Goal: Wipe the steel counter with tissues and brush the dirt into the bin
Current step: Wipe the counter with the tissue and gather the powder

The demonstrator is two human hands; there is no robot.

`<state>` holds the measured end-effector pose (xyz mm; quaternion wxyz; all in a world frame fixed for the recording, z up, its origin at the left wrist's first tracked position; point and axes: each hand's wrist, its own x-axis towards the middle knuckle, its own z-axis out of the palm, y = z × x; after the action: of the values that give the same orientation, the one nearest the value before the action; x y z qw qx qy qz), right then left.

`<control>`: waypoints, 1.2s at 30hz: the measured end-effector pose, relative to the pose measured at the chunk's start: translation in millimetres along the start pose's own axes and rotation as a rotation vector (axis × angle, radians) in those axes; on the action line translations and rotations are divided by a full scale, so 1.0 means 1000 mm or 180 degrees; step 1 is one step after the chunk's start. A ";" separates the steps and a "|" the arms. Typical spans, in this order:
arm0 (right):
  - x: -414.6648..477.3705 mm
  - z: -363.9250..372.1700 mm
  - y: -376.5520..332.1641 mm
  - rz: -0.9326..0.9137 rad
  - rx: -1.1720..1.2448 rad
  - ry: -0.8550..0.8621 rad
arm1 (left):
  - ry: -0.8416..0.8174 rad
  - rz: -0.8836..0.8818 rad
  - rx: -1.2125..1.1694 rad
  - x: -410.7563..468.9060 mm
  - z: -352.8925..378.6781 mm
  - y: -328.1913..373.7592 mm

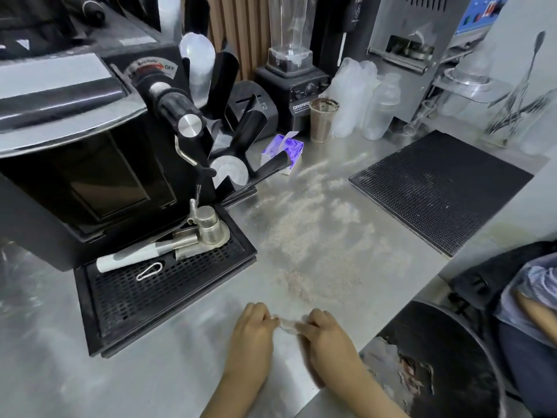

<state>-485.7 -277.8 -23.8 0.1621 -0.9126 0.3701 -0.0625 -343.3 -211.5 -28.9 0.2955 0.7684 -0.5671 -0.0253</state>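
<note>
Cool, even light falls from above and keeps the scene fairly bright. The steel tabletop (316, 242) carries a soft pale sheen, with smeared reflections at the near left. Hard glare sits on the round knob (190, 125) and along the chrome top of the machine (90, 164). Shadows are faint and soft-edged. The bin (446, 342) at the near right is dark inside. Motion blur softens the left hand (251, 333) and right hand (327, 336), and the scrap (286, 322) they pinch is a pale smear. Wide-angle distortion bows the machine and skews the mat (437, 188). The far corners look soft.
</note>
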 end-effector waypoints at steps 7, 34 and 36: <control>0.024 -0.036 0.030 0.0343 0.0251 0.0442 | -0.0572 0.0475 0.0620 0.062 0.007 0.029; -0.031 -0.034 0.043 0.0147 0.0199 0.0025 | -0.0814 0.0600 0.0153 -0.018 0.018 0.040; -0.016 -0.033 0.048 0.0175 0.0085 0.0115 | -0.0848 0.0463 0.0124 -0.008 0.021 0.040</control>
<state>-536.3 -306.8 -8.9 0.1692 -0.8986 0.3969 -0.0793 -388.2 -220.6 -29.4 0.2037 0.7207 -0.6558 -0.0945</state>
